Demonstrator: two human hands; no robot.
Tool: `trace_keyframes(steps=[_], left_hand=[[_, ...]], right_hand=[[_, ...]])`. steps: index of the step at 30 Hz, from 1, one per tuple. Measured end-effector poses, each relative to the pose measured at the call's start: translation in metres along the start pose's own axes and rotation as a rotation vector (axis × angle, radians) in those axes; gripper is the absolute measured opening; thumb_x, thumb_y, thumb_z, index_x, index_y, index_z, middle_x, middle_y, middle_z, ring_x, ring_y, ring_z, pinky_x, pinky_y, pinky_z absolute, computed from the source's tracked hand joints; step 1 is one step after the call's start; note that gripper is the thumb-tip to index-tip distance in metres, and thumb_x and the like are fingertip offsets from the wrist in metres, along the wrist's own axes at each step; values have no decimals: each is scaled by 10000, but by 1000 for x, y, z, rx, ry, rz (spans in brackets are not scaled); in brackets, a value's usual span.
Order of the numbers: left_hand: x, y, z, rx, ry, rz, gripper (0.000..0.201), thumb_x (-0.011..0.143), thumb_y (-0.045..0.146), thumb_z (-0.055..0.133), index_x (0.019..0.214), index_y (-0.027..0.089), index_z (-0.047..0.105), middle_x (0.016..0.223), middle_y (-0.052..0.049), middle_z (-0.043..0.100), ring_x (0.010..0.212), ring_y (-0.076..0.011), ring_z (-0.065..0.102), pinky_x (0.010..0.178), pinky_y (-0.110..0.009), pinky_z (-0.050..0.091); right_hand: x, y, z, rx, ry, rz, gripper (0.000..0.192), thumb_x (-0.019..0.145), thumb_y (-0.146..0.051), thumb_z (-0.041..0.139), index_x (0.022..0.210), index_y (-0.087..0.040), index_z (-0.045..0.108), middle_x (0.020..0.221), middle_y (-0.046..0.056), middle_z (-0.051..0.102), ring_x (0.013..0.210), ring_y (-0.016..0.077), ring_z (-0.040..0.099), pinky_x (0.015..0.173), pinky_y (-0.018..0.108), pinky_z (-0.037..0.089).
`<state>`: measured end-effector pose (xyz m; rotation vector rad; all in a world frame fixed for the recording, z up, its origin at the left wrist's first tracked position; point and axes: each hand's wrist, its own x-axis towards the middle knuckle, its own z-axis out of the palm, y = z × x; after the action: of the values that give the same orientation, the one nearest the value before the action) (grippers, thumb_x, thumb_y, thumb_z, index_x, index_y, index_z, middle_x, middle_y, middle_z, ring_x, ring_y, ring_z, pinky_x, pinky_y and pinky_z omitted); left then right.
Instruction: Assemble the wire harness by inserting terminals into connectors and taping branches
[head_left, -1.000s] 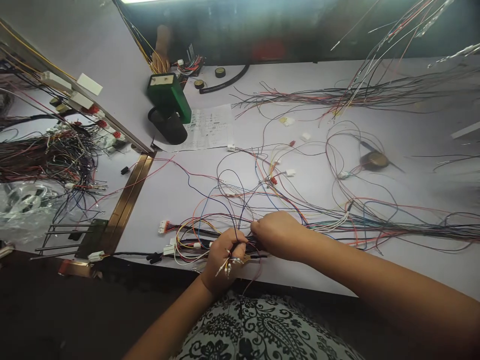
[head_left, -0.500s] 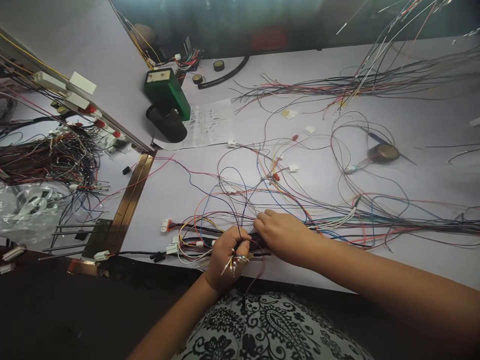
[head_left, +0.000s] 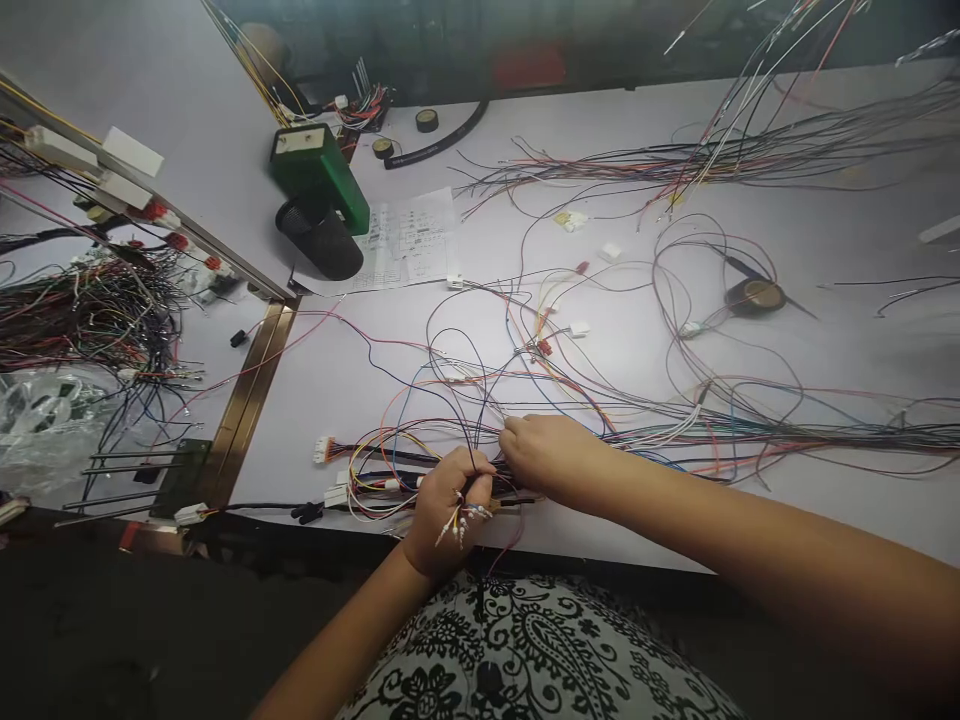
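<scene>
My left hand (head_left: 447, 512) is closed around a bundle of thin wires, near the front edge of the table. White-tipped wire ends (head_left: 454, 524) poke out of its fist toward me. Just to its right, my right hand (head_left: 551, 457) has its fingers curled down on the same wire bundle; what lies right under the fingertips is hidden. Dark wires (head_left: 474, 425) loop up from between the two hands. Left of them lie a white connector with orange wires (head_left: 324, 450) and a larger white connector (head_left: 337, 490). A long wire bundle (head_left: 795, 437) runs off to the right.
A green box (head_left: 322, 170) and a black mesh cup (head_left: 319, 235) stand on a printed sheet (head_left: 416, 240). A tape roll (head_left: 756, 296) lies at right. More wires (head_left: 637, 165) spread along the back. A brass-coloured rail (head_left: 251, 400) borders the left side, with tangled wires (head_left: 90, 320) beyond.
The whole view has shifted slightly, so things appear a little further left and up. Both hands keep their grip; the right fingers sit marginally closer to the left hand.
</scene>
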<state>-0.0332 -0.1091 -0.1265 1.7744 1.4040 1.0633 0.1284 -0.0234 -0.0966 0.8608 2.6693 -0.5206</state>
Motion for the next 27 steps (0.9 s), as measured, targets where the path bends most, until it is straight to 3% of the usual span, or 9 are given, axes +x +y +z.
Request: trace_keyframes(steps=[3, 8, 12, 16, 18, 23, 25, 27], left_hand=[[1, 0, 1, -4, 16, 25, 128, 859, 119, 479, 909, 194, 571, 877, -24, 620, 833, -133, 601, 773, -265, 485], [2, -3, 2, 18, -5, -2, 148, 874, 133, 469, 958, 196, 574, 1120, -63, 622, 1034, -168, 588, 911, -311, 461], [3, -9, 2, 89, -79, -106, 203, 886, 212, 477, 1048, 196, 599, 1011, -50, 674, 948, -184, 626, 868, -309, 487], [3, -11, -1, 38, -100, -192, 199, 890, 286, 479, 995, 189, 618, 949, -50, 682, 897, -194, 637, 827, -310, 507], [3, -12, -3, 2, -107, -211, 198, 895, 295, 466, 972, 194, 618, 956, -50, 677, 921, -194, 632, 841, -311, 504], [2, -13, -3, 30, -87, -243, 205, 872, 327, 493, 955, 198, 629, 934, -52, 675, 843, -190, 640, 758, -294, 518], [3, -13, -2, 30, -69, -250, 212, 853, 340, 516, 942, 195, 640, 900, -51, 680, 828, -194, 642, 738, -293, 520], [4, -12, -3, -17, -47, -247, 232, 810, 366, 564, 920, 184, 657, 860, -53, 687, 811, -204, 646, 723, -297, 526]], right_hand=[[-2, 4, 2, -6, 66, 0, 134, 878, -184, 456, 899, -143, 582, 869, 93, 610, 653, 163, 575, 472, 261, 260], [-15, 1, -4, 66, 170, -32, 177, 927, -202, 407, 1002, -138, 554, 889, 83, 636, 654, 150, 562, 486, 260, 252], [-26, -13, -6, 335, 262, 37, 216, 934, -251, 431, 1093, -176, 557, 976, 61, 674, 811, 174, 602, 565, 262, 341], [-45, -15, -4, 578, 308, 93, 348, 866, -241, 537, 1213, -243, 507, 1065, 18, 669, 901, 161, 605, 669, 254, 401], [-57, -6, 0, 519, 304, 124, 337, 858, -231, 543, 1195, -237, 523, 1045, 24, 664, 885, 162, 602, 652, 253, 394], [-74, 12, 14, 238, 357, 303, 183, 922, -224, 453, 951, -195, 631, 896, 46, 632, 730, 137, 561, 576, 250, 331], [-70, 3, 14, 182, 462, 240, 186, 916, -191, 445, 961, -193, 625, 863, 37, 618, 723, 134, 537, 587, 251, 337], [-62, -12, 11, 147, 571, 57, 212, 923, -197, 431, 1046, -209, 603, 924, 27, 624, 778, 139, 529, 615, 252, 362]])
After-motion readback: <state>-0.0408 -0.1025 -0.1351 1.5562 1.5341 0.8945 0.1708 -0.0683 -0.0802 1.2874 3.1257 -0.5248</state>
